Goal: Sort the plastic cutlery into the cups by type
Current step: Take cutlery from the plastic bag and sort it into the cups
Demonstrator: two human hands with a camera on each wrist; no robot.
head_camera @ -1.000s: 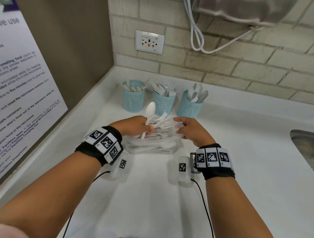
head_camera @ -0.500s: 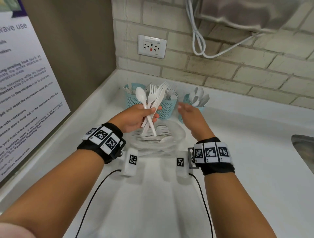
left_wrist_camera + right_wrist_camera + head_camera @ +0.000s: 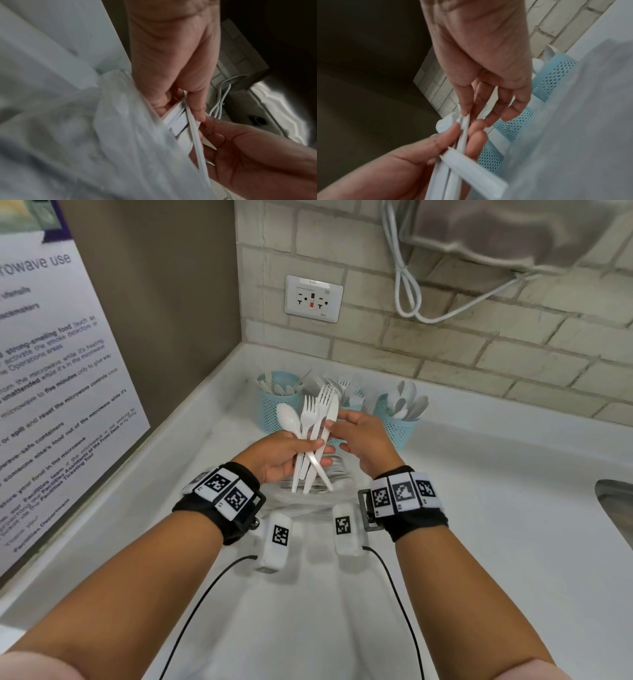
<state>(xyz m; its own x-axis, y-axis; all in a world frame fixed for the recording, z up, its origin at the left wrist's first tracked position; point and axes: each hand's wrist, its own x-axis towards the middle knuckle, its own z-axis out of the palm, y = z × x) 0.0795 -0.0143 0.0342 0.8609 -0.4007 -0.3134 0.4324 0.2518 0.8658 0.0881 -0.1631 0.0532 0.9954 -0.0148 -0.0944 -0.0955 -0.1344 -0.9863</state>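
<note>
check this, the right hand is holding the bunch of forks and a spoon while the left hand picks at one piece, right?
Not quite: the hands are swapped. In the head view the left hand holds the bunch of forks and a spoon, while the right hand picks at one piece.

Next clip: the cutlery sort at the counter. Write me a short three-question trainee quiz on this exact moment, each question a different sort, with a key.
1. True or false: the left hand holds a mixed bunch of cutlery that includes a spoon and forks.
2. Multiple choice: where do the right hand's fingertips lie? A) in the rightmost blue cup B) on the bunch in the left hand C) flat on the counter
3. Fill in: behind the hands stand ___ blue mesh cups, and the rightmost cup holds spoons.

Key: 1 true; 2 B; 3 three. Whether the right hand already pinches a piece is not clear.
</note>
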